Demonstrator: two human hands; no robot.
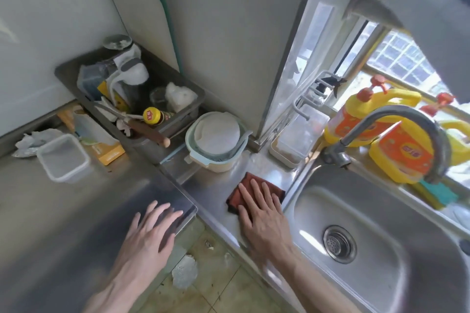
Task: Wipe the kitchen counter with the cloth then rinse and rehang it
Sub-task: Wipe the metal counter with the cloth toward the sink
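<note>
Head cam, steep down, close over counter [216, 185].

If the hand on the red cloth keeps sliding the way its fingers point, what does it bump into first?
The right hand, flat on the cloth, points up and slightly left along the counter. It would probably first meet the round pale tub by the wall corner, though depth is hard to judge.

The right hand [263, 207] lies palm-down and flat at lower centre-right of the frame, fingers spread and pointing toward the upper left, its bare forearm running off the bottom right edge. The left hand [150, 232] sits lower centre, palm-down with fingers splayed and slightly blurred, its bare forearm slanting down to the bottom edge.
</note>
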